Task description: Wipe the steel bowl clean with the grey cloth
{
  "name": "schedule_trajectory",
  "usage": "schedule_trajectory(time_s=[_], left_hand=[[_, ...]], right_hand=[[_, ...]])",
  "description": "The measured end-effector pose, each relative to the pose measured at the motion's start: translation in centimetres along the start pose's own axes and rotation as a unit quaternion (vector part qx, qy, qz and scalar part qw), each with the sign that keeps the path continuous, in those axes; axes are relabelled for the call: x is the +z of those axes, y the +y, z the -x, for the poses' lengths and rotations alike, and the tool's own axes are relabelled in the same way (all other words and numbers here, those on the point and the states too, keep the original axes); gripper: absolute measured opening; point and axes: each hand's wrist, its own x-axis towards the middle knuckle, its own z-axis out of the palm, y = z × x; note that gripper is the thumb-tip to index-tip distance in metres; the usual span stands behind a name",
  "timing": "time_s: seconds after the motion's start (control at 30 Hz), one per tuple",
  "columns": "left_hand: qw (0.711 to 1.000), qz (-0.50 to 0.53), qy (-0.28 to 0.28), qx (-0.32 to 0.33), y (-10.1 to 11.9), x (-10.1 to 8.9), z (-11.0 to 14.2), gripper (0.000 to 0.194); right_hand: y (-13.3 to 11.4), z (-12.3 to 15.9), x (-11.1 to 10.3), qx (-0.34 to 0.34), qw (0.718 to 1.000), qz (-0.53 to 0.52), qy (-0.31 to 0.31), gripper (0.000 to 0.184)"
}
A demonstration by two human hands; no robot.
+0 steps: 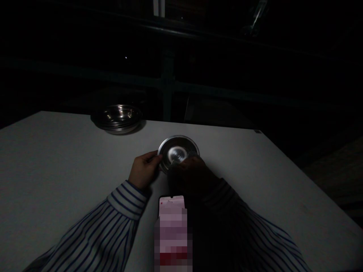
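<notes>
A shiny round metal bowl (178,151) is held tilted above the white table, its inside facing me. My left hand (144,170) grips the bowl's left rim, thumb on the near side and fingers behind. Deep in shadow, my right hand (195,172) reaches over the bowl's lower right part with its fingers curled inward. Something dark and cloth-like seems bunched under those fingers, but the dim light hides what it is. Below the hands lies a phone (171,202) with its screen lit, partly blurred out.
A stack of several metal bowls (117,119) stands near the far left edge of the white table (70,158). Beyond that edge a dark frame with a post (168,75) shows faintly. A small dark label (258,132) marks the far right corner.
</notes>
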Motion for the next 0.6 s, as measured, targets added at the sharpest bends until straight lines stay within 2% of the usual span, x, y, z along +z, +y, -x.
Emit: schedule_trajectory(time_s=[0.1, 0.27, 0.43, 0.6], left_hand=[[1.000, -0.002, 0.017, -0.006, 0.0, 0.1, 0.0, 0.030], [0.997, 0.035, -0.021, -0.059, -0.4, 0.4, 0.2, 0.041], [0.996, 0.050, -0.040, -0.055, -0.5, 0.6, 0.3, 0.044], [0.998, 0.022, -0.036, -0.035, -0.5, 0.4, 0.3, 0.037]], right_hand=[[0.2, -0.1, 0.1, 0.005, 1.000, -0.005, -0.009, 0.022], [0.5, -0.3, 0.4, 0.006, 1.000, -0.030, -0.002, 0.022], [0.2, -0.4, 0.8, 0.016, 0.999, -0.040, 0.002, 0.024], [-0.4, -0.7, 1.0, 0.027, 0.999, -0.047, 0.005, 0.026]])
